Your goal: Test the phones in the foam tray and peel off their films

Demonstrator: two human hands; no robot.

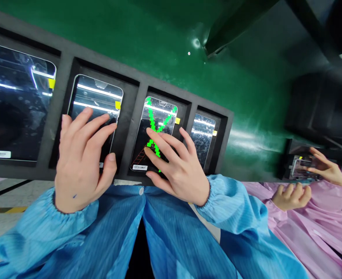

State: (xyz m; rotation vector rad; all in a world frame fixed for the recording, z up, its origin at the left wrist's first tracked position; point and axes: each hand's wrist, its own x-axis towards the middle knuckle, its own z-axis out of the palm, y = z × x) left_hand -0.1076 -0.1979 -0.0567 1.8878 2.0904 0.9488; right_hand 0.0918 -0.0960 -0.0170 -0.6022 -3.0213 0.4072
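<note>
Left hand (82, 159): loosely open, gripping nothing
Right hand (175, 166): half spread, gripping nothing
Green-marked screen (156, 124): light, even touch seems best

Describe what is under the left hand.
A dark-screened device in a black tray. Its upper part and yellow tab show; the left hand covers much of the rest.
</note>
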